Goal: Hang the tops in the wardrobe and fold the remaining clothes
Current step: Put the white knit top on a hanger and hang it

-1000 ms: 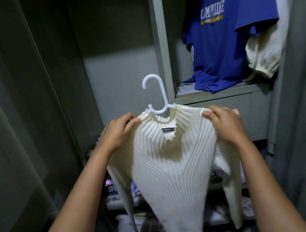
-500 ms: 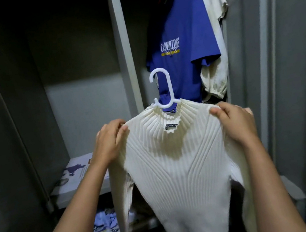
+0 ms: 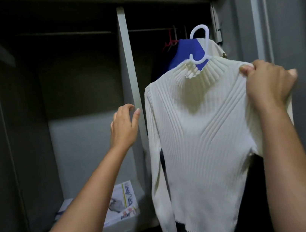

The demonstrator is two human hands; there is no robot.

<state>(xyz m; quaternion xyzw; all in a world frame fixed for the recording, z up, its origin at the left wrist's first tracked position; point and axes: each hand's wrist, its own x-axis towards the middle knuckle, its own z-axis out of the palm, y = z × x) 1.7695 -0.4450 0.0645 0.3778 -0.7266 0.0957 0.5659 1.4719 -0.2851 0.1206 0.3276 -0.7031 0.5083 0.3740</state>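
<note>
Your right hand (image 3: 269,86) covers the sweater (image 3: 201,138) shoulder it grips, and its fingertips are motion-blurred. The sweater hides most of the hanger (image 3: 202,45); only the hook shows. It also hides most of the blue shirt (image 3: 184,53) behind. The sweater hem runs off the bottom edge. Box (image 3: 121,204) print is too small to read.

A cream-white ribbed knit sweater with a high neck (image 3: 199,128) hangs upright on a white plastic hanger (image 3: 202,46), held up by its right shoulder, where the right hand (image 3: 269,86) pinches the fabric. Its long left sleeve dangles straight down, and its hem is uneven. It sits in front of the right compartment of the grey metal wardrobe (image 3: 128,60), the hanger's hook just below the rail there
</note>
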